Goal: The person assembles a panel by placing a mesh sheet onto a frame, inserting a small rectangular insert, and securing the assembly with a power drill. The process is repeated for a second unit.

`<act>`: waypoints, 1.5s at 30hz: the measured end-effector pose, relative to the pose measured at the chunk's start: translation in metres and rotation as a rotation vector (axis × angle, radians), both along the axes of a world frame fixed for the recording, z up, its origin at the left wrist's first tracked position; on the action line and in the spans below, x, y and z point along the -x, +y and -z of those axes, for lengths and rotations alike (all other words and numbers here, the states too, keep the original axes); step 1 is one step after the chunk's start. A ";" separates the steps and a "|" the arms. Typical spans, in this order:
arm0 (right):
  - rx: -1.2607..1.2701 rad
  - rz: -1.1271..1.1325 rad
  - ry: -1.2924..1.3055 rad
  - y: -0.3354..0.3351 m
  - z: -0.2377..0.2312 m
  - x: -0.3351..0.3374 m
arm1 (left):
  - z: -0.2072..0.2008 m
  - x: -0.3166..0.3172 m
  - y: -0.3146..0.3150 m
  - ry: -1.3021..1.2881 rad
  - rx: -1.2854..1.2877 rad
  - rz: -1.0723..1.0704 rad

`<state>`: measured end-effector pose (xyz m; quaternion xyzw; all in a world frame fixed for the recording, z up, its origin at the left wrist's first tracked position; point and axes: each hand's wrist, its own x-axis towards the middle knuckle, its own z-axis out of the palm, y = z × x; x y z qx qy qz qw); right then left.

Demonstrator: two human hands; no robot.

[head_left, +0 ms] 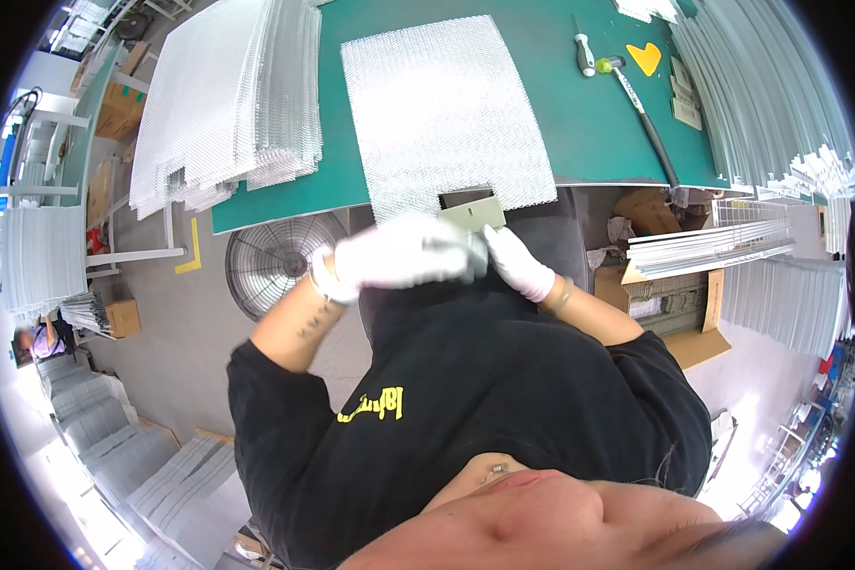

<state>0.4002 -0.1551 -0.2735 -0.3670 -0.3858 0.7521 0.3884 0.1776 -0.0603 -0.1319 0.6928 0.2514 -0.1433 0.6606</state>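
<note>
A silvery mesh panel [446,104] lies on the green table in front of me, with a rectangular notch in its near edge. At that notch, a small greenish-grey flat plate [475,215] sticks out over the table's front edge. My right hand [520,265], in a white glove, is closed with its fingertips at the plate's near right edge. Close beside it on the left is my left hand [399,253], also gloved in white. Motion smears its fingers, and a dark grey patch by them is too blurred to name.
Stacked mesh panels [228,95] stand on the table's left; long pale strips [760,85] pile up at right. A hammer [644,119], screwdriver [584,55], yellow heart-shaped piece [645,59] and small plates [686,95] lie between. Below are a floor fan [280,261] and an open carton [698,347].
</note>
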 end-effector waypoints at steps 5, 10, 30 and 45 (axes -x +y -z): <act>0.056 0.295 -0.156 0.008 -0.026 0.006 | 0.039 -0.039 0.063 -0.108 -1.403 -0.064; 0.043 0.812 -0.125 -0.026 0.000 -0.015 | 0.056 -0.078 0.013 -0.039 -1.406 -0.107; 0.136 0.676 -0.046 -0.003 -0.029 -0.026 | 0.055 -0.089 -0.010 0.095 -1.383 -0.185; 0.332 0.346 0.105 0.019 -0.029 -0.022 | 0.061 -0.082 0.028 0.057 -1.447 -0.009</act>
